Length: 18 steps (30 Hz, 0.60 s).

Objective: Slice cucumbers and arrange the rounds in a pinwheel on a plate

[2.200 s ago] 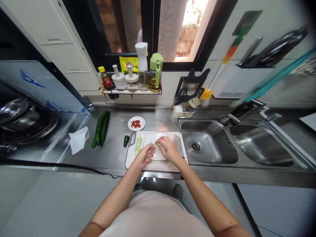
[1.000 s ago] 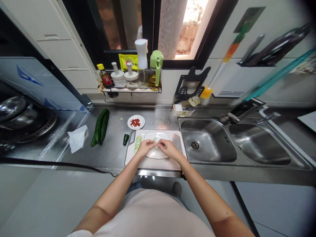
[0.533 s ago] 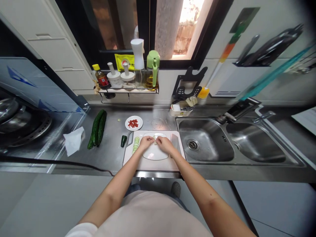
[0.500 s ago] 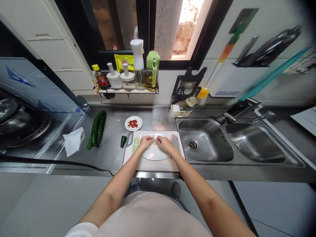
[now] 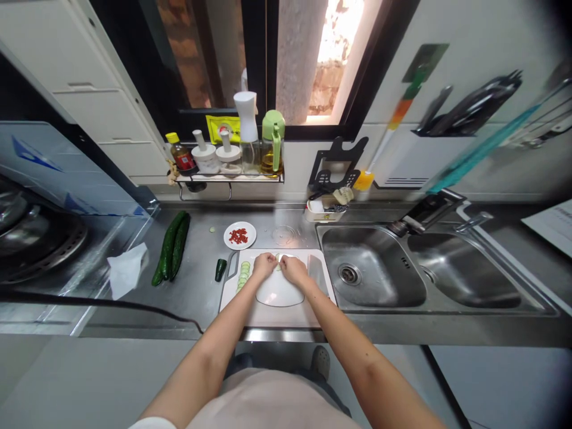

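My left hand [image 5: 265,266] and my right hand [image 5: 294,270] meet over the far part of a white plate [image 5: 279,294] on the cutting board [image 5: 268,318]. Both are closed, fingertips pinched close together. Pale green cucumber slices [image 5: 278,266] show between the fingertips; how many each hand holds is hidden. Left of my left hand, a row of overlapping cucumber slices [image 5: 243,276] lies on the board. A dark cucumber end piece [image 5: 220,270] rests beside the board's grey handle. A knife blade [image 5: 316,275] appears to lie on the board's right side, partly behind my right arm.
Behind the board stands a small plate [image 5: 227,237] of chopped red pieces [image 5: 238,236]. Whole cucumbers [image 5: 172,247] and a white paper [image 5: 127,271] lie to the left. A double sink [image 5: 373,262] is at the right. Above hangs a rack of seasoning bottles [image 5: 232,177].
The view has tilted up, so the counter and hands sit lower in the picture. My hands stay pinched together over the plate, with their fingers slightly shifted.
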Tool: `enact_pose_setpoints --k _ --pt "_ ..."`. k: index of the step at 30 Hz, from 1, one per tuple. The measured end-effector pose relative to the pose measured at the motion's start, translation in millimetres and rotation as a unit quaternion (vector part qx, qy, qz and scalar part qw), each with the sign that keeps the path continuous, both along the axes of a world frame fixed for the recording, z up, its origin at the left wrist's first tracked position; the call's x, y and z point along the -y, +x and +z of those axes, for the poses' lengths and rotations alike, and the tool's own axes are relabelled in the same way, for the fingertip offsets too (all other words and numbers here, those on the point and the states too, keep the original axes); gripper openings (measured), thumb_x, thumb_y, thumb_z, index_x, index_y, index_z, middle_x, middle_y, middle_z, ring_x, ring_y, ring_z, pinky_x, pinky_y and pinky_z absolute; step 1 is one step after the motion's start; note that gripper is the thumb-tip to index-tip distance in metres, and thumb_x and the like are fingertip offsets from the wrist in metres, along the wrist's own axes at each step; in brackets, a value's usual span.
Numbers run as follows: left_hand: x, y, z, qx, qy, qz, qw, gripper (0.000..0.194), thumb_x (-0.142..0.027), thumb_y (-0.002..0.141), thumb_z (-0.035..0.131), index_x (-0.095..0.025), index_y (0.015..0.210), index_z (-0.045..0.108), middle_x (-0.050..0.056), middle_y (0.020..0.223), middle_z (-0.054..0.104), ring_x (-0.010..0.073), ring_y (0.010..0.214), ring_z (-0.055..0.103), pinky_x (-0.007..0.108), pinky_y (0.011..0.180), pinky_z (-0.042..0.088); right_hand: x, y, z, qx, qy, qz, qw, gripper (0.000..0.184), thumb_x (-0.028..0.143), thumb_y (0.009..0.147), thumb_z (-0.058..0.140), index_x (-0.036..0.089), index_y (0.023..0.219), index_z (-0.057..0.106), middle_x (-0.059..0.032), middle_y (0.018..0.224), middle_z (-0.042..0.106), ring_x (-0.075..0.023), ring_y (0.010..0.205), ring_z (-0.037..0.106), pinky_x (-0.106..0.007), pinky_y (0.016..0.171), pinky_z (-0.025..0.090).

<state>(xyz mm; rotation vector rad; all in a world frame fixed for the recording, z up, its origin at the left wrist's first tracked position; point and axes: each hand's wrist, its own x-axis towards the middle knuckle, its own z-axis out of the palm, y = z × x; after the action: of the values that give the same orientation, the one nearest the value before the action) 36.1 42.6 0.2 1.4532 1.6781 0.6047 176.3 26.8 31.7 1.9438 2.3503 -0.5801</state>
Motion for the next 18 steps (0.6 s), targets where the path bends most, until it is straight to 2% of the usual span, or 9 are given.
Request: enact_pose_setpoints --k 5,13,15,18 --pt "-1 3 9.0 -0.119 0.025 -0.018 0.992 0.005 -0.020 0.074 0.061 -0.017 0.076 0.065 0.004 0.076 0.068 0.0139 0.070 0.060 0.022 0.064 0.038 -1 -6 2.8 0.033 -0.019 -0.001 0.999 0.032 0.029 0.095 0.032 0.018 0.113 0.057 -0.0119 0.103 0.066 -0.0208 0.095 0.060 -0.026 0.073 0.035" --pt "5 8 15.7 -0.205 0.013 -0.033 0.978 0.016 -0.020 0.079 0.057 -0.018 0.093 0.065 0.007 0.085 0.069 0.0189 0.083 0.061 0.026 0.070 0.039 3 -11 5.6 0.040 -0.010 -0.013 0.999 0.031 0.029 0.096 0.031 0.017 0.113 0.054 -0.0117 0.101 0.066 -0.0205 0.093 0.061 -0.027 0.071 0.036" --pt "9 7 18.4 -0.216 0.032 -0.041 0.975 0.022 -0.022 0.082 0.055 -0.020 0.103 0.063 0.006 0.089 0.068 0.0190 0.084 0.061 0.026 0.071 0.039 5 -10 5.6 0.034 -0.006 -0.019 0.999 0.030 0.029 0.096 0.030 0.018 0.113 0.053 -0.0107 0.102 0.066 -0.0197 0.092 0.061 -0.027 0.071 0.035" --pt "14 3 22.2 -0.226 0.091 -0.087 0.966 0.028 -0.025 0.087 0.049 -0.026 0.112 0.061 0.005 0.100 0.065 0.0176 0.087 0.060 0.026 0.072 0.039 11 -8 5.0 0.028 0.005 -0.024 0.999 0.030 0.028 0.096 0.029 0.020 0.115 0.052 -0.0084 0.101 0.067 -0.0192 0.091 0.061 -0.026 0.071 0.035"
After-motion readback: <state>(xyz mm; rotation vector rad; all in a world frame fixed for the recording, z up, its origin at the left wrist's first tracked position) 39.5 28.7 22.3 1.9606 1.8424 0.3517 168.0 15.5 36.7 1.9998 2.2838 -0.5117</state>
